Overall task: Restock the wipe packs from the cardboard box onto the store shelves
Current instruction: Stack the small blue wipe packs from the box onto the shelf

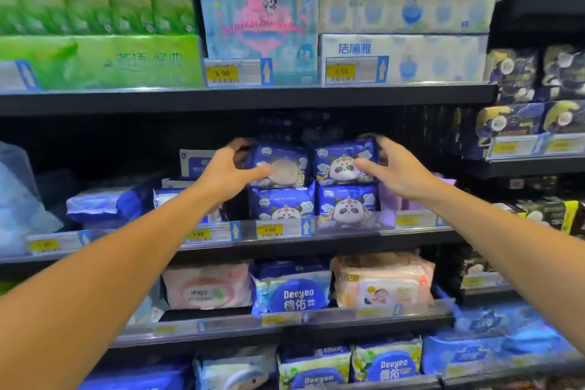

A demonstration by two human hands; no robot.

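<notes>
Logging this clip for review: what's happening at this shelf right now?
A person is stocking small blue panda wipe packs on the middle shelf. The left hand grips the upper left pack and the right hand grips the upper right pack, both sitting on top of two matching packs in the lower row. The cardboard box is not in view.
</notes>
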